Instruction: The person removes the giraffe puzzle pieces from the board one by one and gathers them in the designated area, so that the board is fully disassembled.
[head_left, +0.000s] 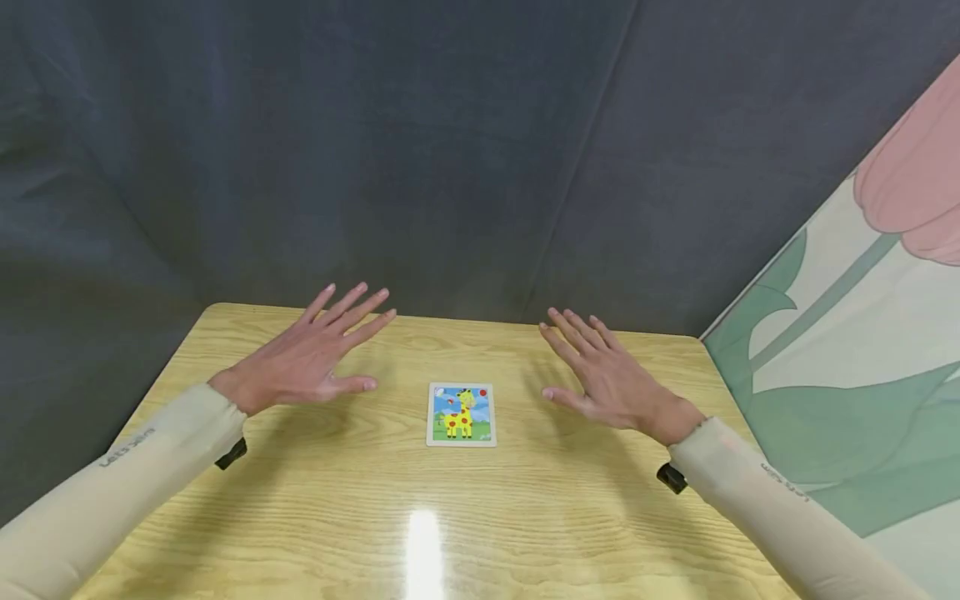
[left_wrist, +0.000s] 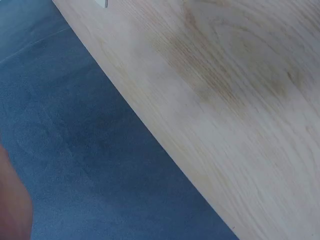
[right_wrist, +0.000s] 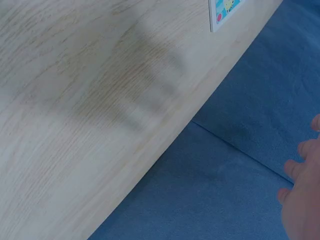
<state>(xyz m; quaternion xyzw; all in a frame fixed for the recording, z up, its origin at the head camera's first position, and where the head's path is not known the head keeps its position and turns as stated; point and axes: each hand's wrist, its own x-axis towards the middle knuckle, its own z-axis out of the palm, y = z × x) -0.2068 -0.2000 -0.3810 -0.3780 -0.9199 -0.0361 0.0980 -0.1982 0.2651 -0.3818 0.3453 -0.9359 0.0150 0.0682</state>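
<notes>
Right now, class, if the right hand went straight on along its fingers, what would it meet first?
Probably the dark cloth beyond the table; the right hand points forward and somewhat left, its line missing the giraffe card. Depth there is unclear.

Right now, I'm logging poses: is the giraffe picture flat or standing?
Flat: the giraffe picture lies on the table, printed side facing up in the head view.

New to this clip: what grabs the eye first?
Probably the bright giraffe card, a yellow figure with red spots inside a white border, lying flat near the middle of the wooden table. Next, the person's left grip and right grip, fingers spread, hovering above the table on either side of it. Then the large pink flower at upper right, beside the dark cloth.
</notes>
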